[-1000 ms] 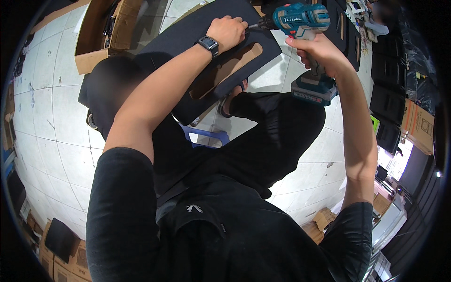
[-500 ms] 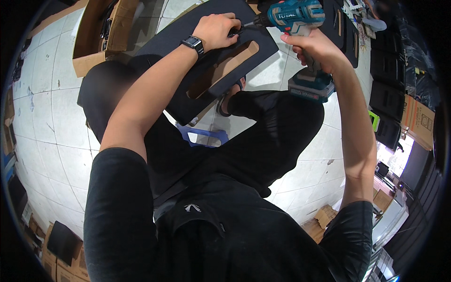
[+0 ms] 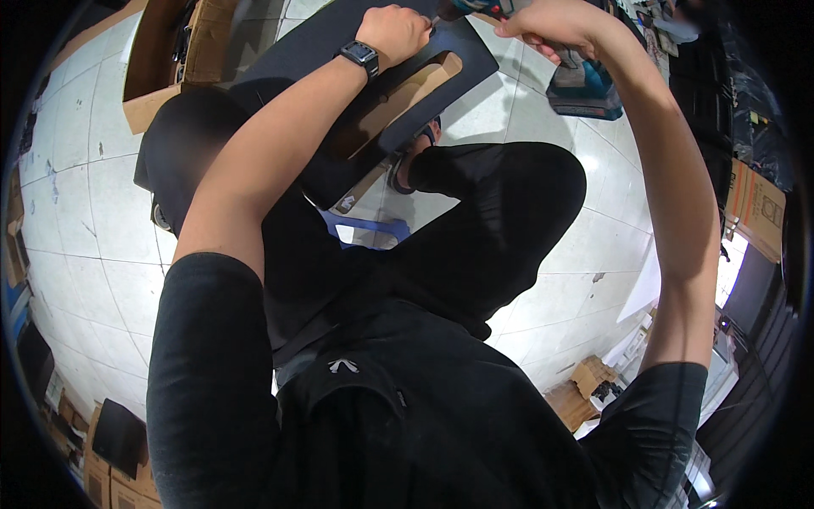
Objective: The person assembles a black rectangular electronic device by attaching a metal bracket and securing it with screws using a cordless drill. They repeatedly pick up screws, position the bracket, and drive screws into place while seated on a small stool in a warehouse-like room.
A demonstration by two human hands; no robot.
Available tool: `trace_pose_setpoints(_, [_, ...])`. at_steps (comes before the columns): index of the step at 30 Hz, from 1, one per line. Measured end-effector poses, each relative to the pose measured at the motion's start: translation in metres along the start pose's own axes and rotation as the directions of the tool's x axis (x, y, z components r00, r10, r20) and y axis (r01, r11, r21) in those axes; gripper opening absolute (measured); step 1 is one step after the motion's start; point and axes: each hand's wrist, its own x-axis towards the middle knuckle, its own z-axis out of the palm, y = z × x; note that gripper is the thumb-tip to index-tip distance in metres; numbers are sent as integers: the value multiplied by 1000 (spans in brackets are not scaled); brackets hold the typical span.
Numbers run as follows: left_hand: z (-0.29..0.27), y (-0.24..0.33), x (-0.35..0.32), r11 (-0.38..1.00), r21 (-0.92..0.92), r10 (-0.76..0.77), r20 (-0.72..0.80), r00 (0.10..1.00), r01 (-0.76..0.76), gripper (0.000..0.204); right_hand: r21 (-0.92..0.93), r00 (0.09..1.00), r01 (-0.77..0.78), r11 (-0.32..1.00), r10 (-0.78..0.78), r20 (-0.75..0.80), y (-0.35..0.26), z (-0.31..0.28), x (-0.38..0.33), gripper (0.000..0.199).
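One dark panel, one cordless drill, two hands working over a white tiled floor.

Left hand (image 3: 397, 32) is pressing its fingers, curled together, on the single black slotted panel (image 3: 386, 110) at the upper frame edge. Right hand (image 3: 547, 21) is keeping its fingers clamped on the teal drill (image 3: 581, 81). Cardboard boxes (image 3: 170, 59) are lining the floor (image 3: 93, 220) at left; bare tiles are lying right of the panel.

One head-worn fisheye cam, looking steeply down the person's own torso to the white tile floor (image 3: 102, 280). Very close: forearms fill the frame, rising from the lower edge to the top rim. Straight lines bend w/ the lens; no 2nd view to overlap.
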Motion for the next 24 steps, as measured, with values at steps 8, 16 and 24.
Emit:
trace_pose_setpoints(8, [-33, -9, -4, 991, -133, 8, 20, 1000, -5, 31, 14, 945, -328, 945, 328, -5, -28, -3, -22, 29])
trace_pose_setpoints(16, [-25, -11, -12, 980, -186, 68, 0, 998, -67, 25, 420, 991, -132, 898, 132, 29, 3, 3, -21, 24])
trace_pose_setpoints(24, [5, -5, -4, 999, -29, 12, -38, 999, -13, 26, 427, 987, -155, 891, 156, 33, -2, 0, -27, 28])
